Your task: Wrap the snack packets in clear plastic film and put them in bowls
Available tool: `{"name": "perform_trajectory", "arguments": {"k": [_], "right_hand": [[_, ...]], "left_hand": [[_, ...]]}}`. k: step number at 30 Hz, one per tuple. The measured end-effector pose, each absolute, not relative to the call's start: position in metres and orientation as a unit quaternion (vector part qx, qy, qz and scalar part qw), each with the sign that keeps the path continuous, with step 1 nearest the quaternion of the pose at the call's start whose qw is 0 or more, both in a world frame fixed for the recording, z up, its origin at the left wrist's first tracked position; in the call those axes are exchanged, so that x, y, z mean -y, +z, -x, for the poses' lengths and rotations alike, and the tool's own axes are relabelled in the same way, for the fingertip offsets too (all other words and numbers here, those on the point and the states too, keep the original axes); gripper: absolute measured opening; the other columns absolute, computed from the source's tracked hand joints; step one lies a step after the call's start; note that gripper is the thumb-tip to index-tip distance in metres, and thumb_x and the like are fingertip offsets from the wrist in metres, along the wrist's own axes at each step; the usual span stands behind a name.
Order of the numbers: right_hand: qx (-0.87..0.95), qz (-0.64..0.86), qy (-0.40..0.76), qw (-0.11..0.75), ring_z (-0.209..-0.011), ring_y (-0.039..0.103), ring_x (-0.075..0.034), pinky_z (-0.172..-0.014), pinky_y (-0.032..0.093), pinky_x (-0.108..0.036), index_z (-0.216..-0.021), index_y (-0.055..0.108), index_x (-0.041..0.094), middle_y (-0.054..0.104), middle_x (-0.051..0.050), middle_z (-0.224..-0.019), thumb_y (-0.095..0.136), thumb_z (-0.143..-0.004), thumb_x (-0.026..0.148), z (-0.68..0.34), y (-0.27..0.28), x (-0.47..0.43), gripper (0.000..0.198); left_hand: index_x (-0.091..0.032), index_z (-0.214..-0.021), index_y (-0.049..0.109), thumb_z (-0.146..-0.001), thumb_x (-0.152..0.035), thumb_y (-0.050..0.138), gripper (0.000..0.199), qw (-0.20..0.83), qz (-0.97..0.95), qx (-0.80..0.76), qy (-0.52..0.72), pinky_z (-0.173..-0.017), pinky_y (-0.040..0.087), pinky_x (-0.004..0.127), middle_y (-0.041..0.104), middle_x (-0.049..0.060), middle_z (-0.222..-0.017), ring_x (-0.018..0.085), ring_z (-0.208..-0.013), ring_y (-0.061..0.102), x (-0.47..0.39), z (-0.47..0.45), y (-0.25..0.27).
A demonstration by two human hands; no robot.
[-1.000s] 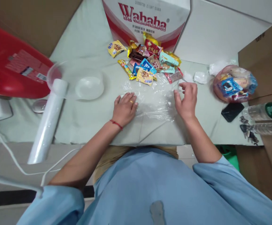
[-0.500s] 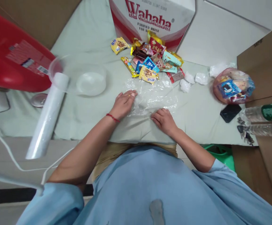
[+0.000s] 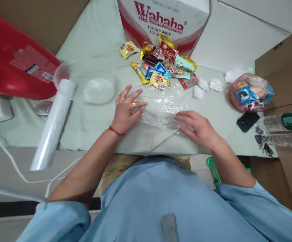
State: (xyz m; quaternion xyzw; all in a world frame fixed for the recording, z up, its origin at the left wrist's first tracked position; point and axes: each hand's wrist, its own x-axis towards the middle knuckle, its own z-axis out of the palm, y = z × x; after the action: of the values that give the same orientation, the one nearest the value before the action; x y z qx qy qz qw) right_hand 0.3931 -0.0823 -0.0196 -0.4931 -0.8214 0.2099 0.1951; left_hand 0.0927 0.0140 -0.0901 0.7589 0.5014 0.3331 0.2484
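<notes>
A sheet of clear plastic film [image 3: 161, 111] lies crinkled on the pale green cloth in front of me. At its left edge is my left hand [image 3: 127, 109], fingers spread, a ring on one finger and a red cord round the wrist. My right hand [image 3: 196, 127] is over the film's right side, fingers stretched out and slightly apart. Neither hand grips anything. Just beyond the film a heap of wrapped snacks [image 3: 169, 64] is piled up, with a yellow snack packet [image 3: 159, 81] nearest to the film.
Left are a clear plastic bowl [image 3: 99, 89], a roll of plastic film [image 3: 52, 131] and a red jug [image 3: 17, 57]. A Wahaha box [image 3: 161, 20] stands behind the snacks. Rightward lie white crumpled wads [image 3: 216, 85], a film-wrapped bowl of snacks [image 3: 249, 94], keys [image 3: 263, 144] and bottles [image 3: 284, 139].
My left hand has moved slightly left and its fingers have spread. My right hand has shifted right, its fingers stretching out. The film's near edge has changed shape.
</notes>
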Motion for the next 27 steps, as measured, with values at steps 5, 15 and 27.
{"name": "perform_trajectory", "arguments": {"k": [5,15,27], "right_hand": [[0.859,0.434,0.189,0.197,-0.125,0.063,-0.030,-0.108,0.052,-0.051,-0.128,0.076,0.027,0.071,-0.011,-0.134,0.049,-0.109,0.038,-0.366,-0.033,0.014,0.034],[0.869,0.420,0.193,0.175,-0.155,0.041,-0.029,-0.127,0.037,-0.049,-0.152,0.059,0.025,0.044,-0.010,-0.170,0.058,-0.096,0.010,-0.318,-0.125,-0.042,0.058],[0.828,0.461,0.241,0.211,-0.154,0.042,-0.030,-0.128,0.033,-0.056,-0.154,0.057,0.026,0.048,-0.008,-0.167,0.055,-0.097,0.020,-0.324,-0.153,-0.036,0.057]], "left_hand": [[-0.023,-0.093,0.075,-0.079,-0.016,0.056,0.024,0.179,-0.583,-0.651,0.452,-0.098,0.054,0.043,0.071,0.009,-0.107,0.027,-0.111,0.064,0.026,-0.070,-0.090],[-0.036,-0.166,0.030,-0.081,-0.043,0.079,0.099,0.446,-0.617,-0.515,0.393,-0.070,0.056,0.031,0.046,0.016,-0.166,0.021,-0.096,0.070,0.029,-0.103,-0.117],[-0.024,-0.107,0.079,-0.087,-0.042,0.080,0.026,0.356,-0.659,-0.506,0.428,-0.083,0.055,0.030,0.070,0.008,-0.121,0.018,-0.100,0.064,-0.001,-0.143,-0.098]]}}
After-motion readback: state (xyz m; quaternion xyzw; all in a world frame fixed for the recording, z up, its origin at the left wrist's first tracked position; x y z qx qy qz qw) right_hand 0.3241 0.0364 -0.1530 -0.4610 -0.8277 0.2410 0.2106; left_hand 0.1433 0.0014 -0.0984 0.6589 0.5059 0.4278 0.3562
